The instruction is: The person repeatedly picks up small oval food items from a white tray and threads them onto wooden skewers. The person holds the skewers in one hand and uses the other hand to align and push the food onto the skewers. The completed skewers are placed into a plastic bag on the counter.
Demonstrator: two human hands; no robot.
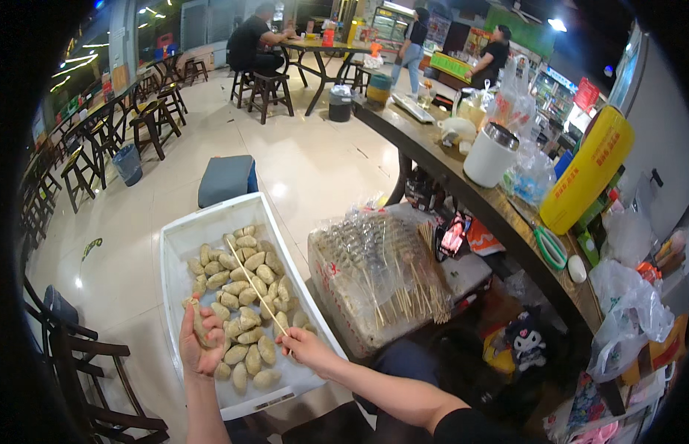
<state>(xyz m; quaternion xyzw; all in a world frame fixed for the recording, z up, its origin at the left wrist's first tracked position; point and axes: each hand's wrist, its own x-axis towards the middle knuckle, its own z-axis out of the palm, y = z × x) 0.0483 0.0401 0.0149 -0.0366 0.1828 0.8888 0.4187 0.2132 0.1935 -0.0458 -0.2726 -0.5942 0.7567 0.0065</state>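
Note:
In front of me a white plastic crate (pixel 292 252) holds many tan-grey oval food pieces (pixel 254 361); I cannot tell exactly what food they are. My left hand (pixel 202 352), palm up over the crate's left side, has its fingers curled around tan food (pixel 199 322), perhaps more than one piece. Between the thumb and fingers of my right hand (pixel 306 348) is the lower end of a thin bamboo skewer (pixel 257 289). The skewer slants up and left above the pieces, its visible length bare and its tip apart from my left hand.
Right of the crate, a foam box (pixel 325 288) bears loaded skewers (pixel 372 244) under clear plastic. A wooden counter (pixel 433 150) holds green-handled scissors (pixel 550 248), a white canister (pixel 490 155) and a yellow roll (pixel 588 169). Beyond the crate stands a grey stool (pixel 226 180). Several people are farther off.

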